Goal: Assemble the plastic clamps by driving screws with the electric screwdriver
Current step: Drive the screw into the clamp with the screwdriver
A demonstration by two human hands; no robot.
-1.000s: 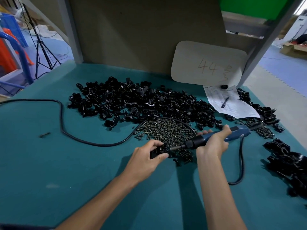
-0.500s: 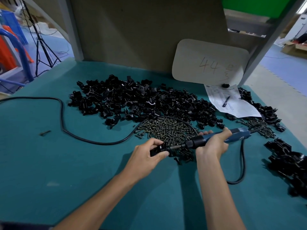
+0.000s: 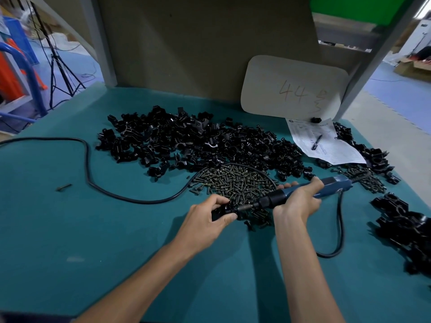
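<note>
My left hand (image 3: 210, 217) grips a black plastic clamp (image 3: 220, 210) just above the teal table, near the front of the screw pile (image 3: 235, 180). My right hand (image 3: 298, 201) is wrapped around the blue electric screwdriver (image 3: 326, 188), which lies nearly level with its black nose and bit (image 3: 247, 207) pointing left into the clamp. A large heap of loose black clamp parts (image 3: 198, 143) spreads behind the screws. Whether a screw sits on the bit is hidden by my fingers.
A black cable (image 3: 93, 183) loops across the left of the table (image 3: 70, 241); the screwdriver's cord (image 3: 340, 229) curls at the right. More black clamps (image 3: 410, 229) are piled at the right edge. A paper sheet with a pen (image 3: 321, 143) and a white board (image 3: 291, 87) stand behind. One stray screw (image 3: 63, 187) lies left.
Both hands hold almost the same pose; the clamp and screwdriver tip stay together and have lifted very slightly. The view has shifted a little.
</note>
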